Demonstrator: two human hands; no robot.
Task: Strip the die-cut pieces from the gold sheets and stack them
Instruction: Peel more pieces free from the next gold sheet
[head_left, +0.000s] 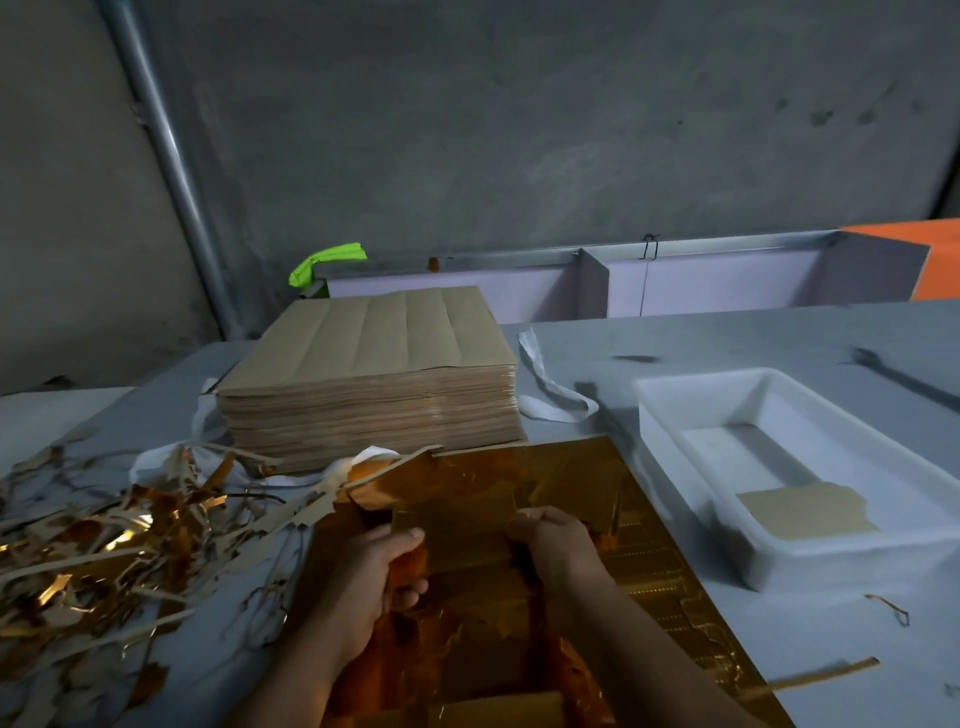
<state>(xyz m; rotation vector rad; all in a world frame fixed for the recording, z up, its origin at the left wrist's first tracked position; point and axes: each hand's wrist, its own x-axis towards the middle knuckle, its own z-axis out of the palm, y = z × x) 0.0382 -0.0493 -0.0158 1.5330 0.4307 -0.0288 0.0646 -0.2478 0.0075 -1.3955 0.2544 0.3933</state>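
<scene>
Gold sheet (571, 467) runs away from us, left grip (374, 577) and right grip (556, 540) pinching a die-cut piece (462, 540); white tray (670, 447) holds one tan piece (805, 512).

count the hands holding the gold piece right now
2: the left hand grips the gold piece at its left edge, the right hand at its right edge. No others visible.

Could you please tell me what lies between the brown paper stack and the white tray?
A looped white strap lies on the table there, seen in the head view.

Die-cut wkshop: card stack (374, 384), scrap (104, 545)
</scene>
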